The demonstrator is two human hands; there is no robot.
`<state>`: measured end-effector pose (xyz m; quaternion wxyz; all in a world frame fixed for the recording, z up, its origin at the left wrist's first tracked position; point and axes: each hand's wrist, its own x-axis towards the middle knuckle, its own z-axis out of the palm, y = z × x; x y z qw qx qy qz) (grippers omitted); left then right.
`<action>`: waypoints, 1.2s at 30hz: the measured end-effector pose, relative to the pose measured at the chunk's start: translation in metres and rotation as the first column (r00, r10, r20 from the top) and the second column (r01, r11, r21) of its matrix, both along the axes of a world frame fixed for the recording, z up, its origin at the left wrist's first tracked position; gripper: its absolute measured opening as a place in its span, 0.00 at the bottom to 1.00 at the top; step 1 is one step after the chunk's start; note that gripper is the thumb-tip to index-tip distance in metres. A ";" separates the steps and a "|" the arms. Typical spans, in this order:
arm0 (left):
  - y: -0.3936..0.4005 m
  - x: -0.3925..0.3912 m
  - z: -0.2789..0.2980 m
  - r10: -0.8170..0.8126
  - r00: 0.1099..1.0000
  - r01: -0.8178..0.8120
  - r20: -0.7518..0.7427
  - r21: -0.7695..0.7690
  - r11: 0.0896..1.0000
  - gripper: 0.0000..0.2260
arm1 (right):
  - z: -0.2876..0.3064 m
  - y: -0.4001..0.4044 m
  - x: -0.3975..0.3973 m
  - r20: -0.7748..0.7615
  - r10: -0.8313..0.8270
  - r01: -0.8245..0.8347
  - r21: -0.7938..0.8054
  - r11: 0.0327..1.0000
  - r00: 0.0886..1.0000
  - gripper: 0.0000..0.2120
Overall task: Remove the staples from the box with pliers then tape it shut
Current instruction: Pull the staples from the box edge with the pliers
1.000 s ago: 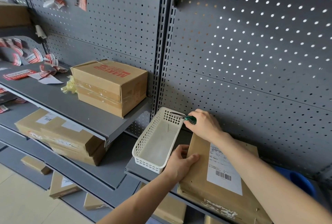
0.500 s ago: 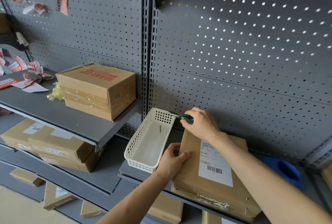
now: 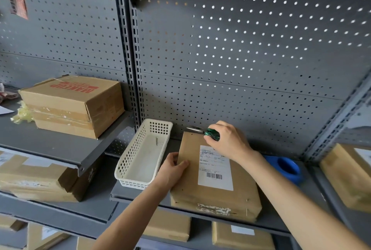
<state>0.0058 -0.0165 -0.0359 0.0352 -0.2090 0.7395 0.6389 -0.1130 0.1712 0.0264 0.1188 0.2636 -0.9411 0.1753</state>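
Grey pegboard (image 3: 251,53) backs a run of grey metal shelves, split by a slotted upright (image 3: 133,65). On the shelf (image 3: 140,194) in front of the person lies the box (image 3: 212,175), flat, its near edge close to the shelf lip and its far edge just short of the pegboard. The left hand (image 3: 172,169) grips the box's left edge, thumb on top and fingers curled down the side. The right hand (image 3: 226,139) rests over the far left corner, closed round the green handles of the pliers (image 3: 200,130), whose metal tips point left just past that corner. One white label (image 3: 214,167) with a barcode sits on the box below the right wrist. Just left of the left hand stands one white basket (image 3: 140,157), touching or nearly touching the box, with one staple (image 3: 157,141) in it. Right of the right forearm lies one blue tape roll (image 3: 287,167), with bare shelf between it and the box. Far left, on a higher shelf, sits one taped carton (image 3: 74,105). More cartons lie on the shelves below.
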 end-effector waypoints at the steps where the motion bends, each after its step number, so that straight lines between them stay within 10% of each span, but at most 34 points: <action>1: 0.001 -0.001 0.001 0.000 1.000 0.000 0.015 -0.015 1.000 0.21 | 0.000 0.007 0.002 -0.001 -0.009 0.009 0.004 1.000 1.000 0.18; 36: 0.020 -0.018 0.002 0.000 0.996 0.024 0.086 -0.276 0.961 0.37 | -0.026 0.178 0.122 0.213 -0.079 0.081 0.001 0.997 0.974 0.12</action>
